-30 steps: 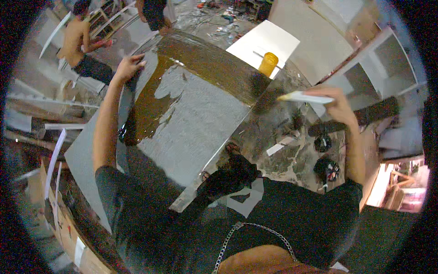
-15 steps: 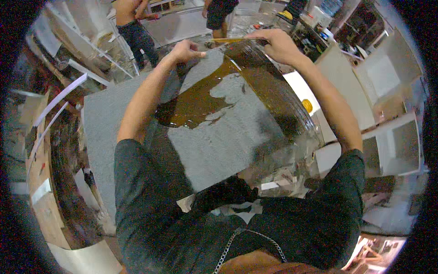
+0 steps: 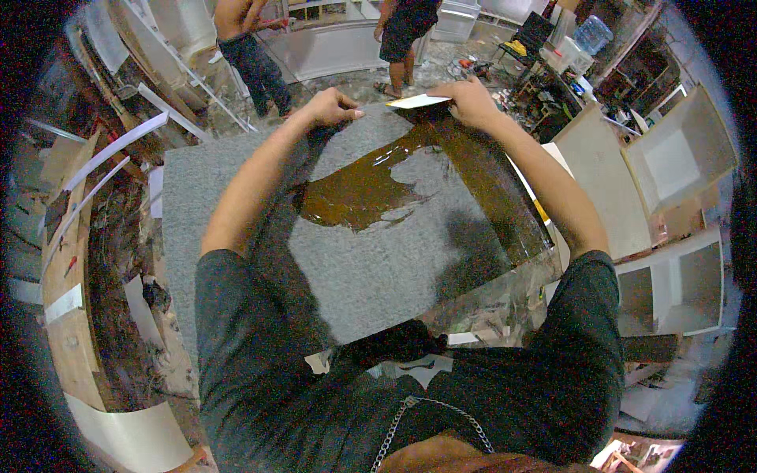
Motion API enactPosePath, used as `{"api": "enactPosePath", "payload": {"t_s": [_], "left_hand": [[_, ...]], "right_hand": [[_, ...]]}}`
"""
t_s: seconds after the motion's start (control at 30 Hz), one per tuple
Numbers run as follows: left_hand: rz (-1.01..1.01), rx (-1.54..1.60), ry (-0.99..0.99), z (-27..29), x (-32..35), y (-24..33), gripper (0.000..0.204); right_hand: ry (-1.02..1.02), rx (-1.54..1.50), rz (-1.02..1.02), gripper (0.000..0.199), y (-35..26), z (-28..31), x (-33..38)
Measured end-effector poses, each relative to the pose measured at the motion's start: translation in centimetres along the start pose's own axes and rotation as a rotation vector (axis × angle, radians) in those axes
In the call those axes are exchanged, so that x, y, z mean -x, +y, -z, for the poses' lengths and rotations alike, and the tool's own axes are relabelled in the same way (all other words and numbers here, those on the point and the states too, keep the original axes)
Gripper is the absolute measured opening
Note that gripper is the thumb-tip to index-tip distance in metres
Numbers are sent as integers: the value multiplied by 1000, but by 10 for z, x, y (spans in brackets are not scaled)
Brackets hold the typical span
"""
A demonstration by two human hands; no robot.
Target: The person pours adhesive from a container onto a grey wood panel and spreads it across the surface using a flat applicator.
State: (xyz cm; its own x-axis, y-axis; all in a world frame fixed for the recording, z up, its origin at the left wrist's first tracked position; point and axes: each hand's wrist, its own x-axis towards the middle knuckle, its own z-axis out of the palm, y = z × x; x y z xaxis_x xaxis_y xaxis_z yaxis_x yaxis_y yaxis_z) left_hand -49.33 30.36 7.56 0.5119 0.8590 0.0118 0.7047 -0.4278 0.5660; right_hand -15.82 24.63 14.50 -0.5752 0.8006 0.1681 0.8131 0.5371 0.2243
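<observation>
In front of me lies a large grey sheet (image 3: 371,276) with a finely textured face. A shiny brown pool of liquid glue (image 3: 355,193) spreads over its middle, and a thinner brown coat (image 3: 482,185) covers a strip along the right side. At the far edge, my left hand (image 3: 335,109) is closed, its fingers curled over the sheet's edge with the thumb on top. My right hand (image 3: 471,104) grips a flat white spreader card (image 3: 418,102), tilted over the far right corner near the brown strip. The fingers beneath the card are partly hidden.
Two people (image 3: 256,67) (image 3: 406,39) stand beyond the sheet. Pale box-like cabinets (image 3: 674,169) line the right side. To the left are a wooden plank (image 3: 75,331) and curved white strips (image 3: 118,150). A black chair (image 3: 528,39) and a water bottle (image 3: 593,33) are far right.
The card has turned from showing its thin yellowish side to its white face. My view has tilted up, so both hands appear lower. The left hand stays at the far edge.
</observation>
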Motion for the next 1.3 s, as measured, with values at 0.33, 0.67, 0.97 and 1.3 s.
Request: {"api": "enactPosePath", "payload": {"t_s": [0.33,0.67,0.97,1.3], "left_hand": [[-61,35,-89,5,-9,-4,41],[-96,7,-67,0,-14,4,38],[20,62,-64,3,-19,1,49],[335,-190,99,17,37,-3,48]], "right_hand": [[80,-109,6,52,-47,12,49],[-1,-210,114,50,-186,81,250],[447,-542,-261,25,-106,101,310],[610,-1459,-973,44,53,-25,378]]}}
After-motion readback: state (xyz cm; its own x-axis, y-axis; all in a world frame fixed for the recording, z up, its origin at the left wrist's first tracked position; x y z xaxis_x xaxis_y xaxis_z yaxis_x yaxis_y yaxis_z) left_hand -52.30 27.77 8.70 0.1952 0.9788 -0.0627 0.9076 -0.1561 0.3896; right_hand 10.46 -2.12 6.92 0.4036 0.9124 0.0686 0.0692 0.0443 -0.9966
